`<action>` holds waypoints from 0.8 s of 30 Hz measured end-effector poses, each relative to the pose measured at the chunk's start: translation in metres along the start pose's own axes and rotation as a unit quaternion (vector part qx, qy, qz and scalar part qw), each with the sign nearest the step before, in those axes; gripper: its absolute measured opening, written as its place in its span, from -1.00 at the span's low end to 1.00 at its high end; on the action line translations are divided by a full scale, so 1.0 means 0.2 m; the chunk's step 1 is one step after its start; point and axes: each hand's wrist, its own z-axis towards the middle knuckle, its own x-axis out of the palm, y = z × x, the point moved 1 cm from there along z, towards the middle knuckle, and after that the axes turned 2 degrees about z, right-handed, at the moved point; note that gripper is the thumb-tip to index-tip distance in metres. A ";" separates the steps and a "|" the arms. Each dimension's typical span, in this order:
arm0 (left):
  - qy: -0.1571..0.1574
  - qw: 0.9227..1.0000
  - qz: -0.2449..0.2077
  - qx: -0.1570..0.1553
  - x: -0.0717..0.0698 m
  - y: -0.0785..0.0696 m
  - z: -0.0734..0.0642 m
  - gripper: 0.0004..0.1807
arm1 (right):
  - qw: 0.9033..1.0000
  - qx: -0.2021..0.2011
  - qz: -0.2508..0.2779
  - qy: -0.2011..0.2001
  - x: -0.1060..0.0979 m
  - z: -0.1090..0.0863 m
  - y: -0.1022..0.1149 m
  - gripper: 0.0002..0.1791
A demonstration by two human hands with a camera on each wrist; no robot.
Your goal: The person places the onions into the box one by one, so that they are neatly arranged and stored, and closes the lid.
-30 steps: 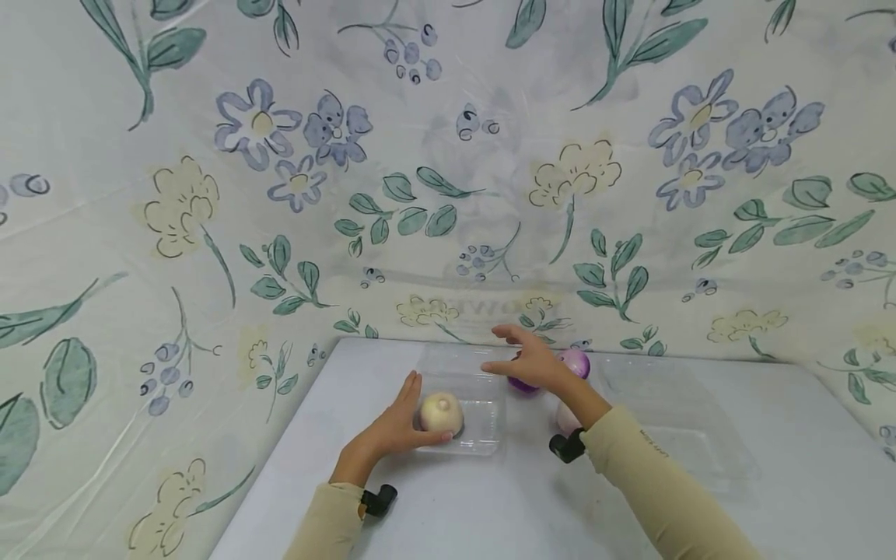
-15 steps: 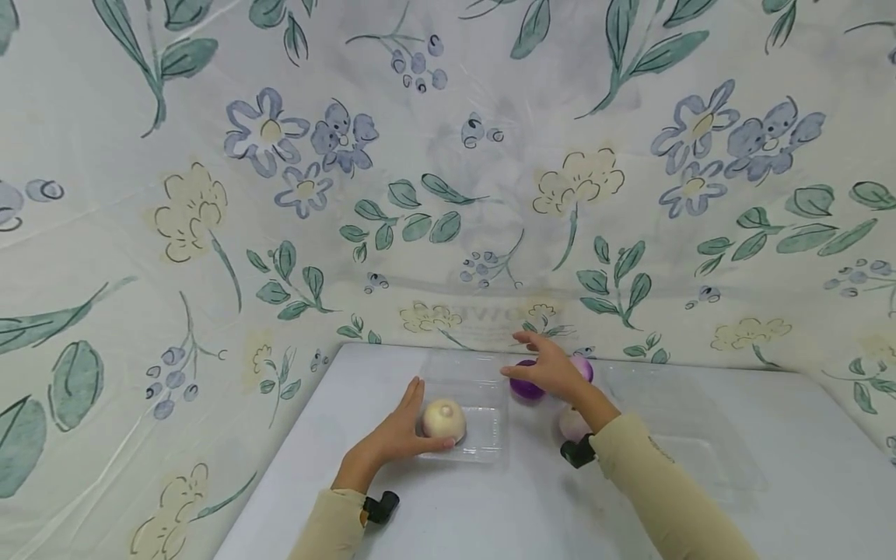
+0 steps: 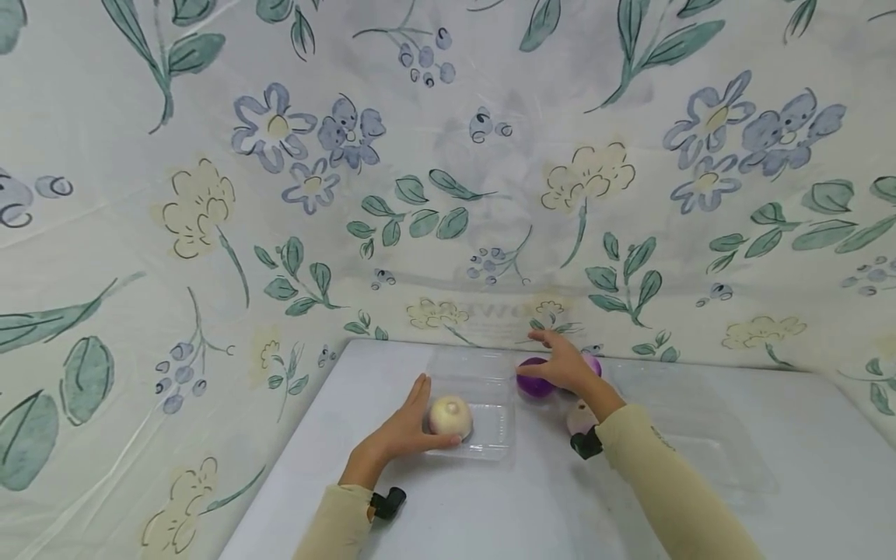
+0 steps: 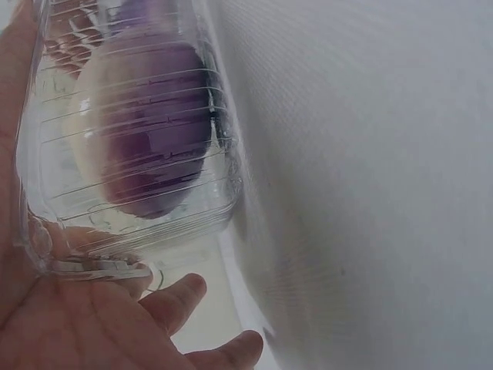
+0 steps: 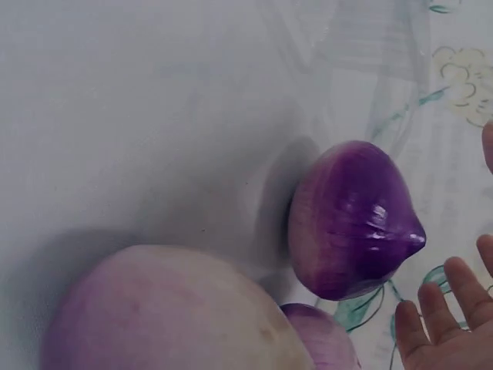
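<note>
My left hand (image 3: 395, 428) rests against the left and front sides of a clear plastic box (image 3: 495, 449), fingers extended. Inside the box lies a pale onion (image 3: 450, 416); through the ribbed wall in the left wrist view, the onion (image 4: 158, 131) shows a purple side. My right hand (image 3: 568, 373), fingers spread, reaches around a purple onion (image 3: 535, 379) on the table. The right wrist view shows that purple onion (image 5: 354, 223) with its pointed tip towards my fingers (image 5: 435, 308), a gap between them.
A pinkish-white onion (image 3: 580, 418) sits beneath my right wrist, with another purple-pink onion (image 3: 593, 364) behind my hand. The box's clear lid (image 3: 469, 362) lies open at the back. A second clear container (image 3: 728, 459) stands at the right. A floral sheet (image 3: 490, 233) hangs behind the table.
My right hand has moved right, away from the box and over to the purple onion. The left hand stays at the box. The head view has shifted slightly.
</note>
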 end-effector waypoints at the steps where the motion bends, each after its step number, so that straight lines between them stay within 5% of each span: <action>1: 0.001 1.000 0.001 -0.001 0.00 0.00 0.00 0.42 | 1.000 0.003 -0.005 0.003 0.00 0.00 0.00 -0.10; 24: 0.002 1.000 0.009 -0.006 0.00 -0.02 0.01 0.42 | 0.999 -0.002 -0.028 0.025 0.04 0.00 -0.06 -0.15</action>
